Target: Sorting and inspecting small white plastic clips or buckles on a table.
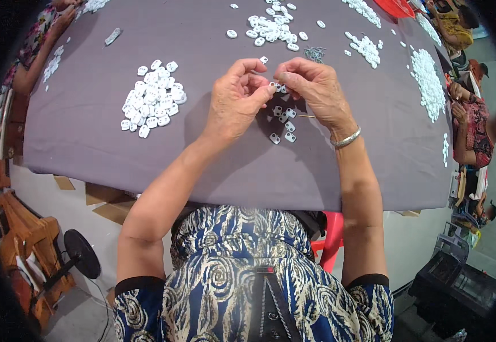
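Patterned blouse (248,273), grey-clothed table (88,131), workshop.

Even, soft light falls from above on the grey table (88,131), the hands throw only a weak shadow, the centre is sharp, and the fisheye bends the edges into a black rim.

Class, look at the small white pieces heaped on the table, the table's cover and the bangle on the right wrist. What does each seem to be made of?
Small white pieces: probably moulded plastic; smooth, uniform, slightly glossy, with holes.
Table cover: likely cloth; matt grey-purple, draped over the edge.
Bangle: seemingly metal; silvery, with bright glints.
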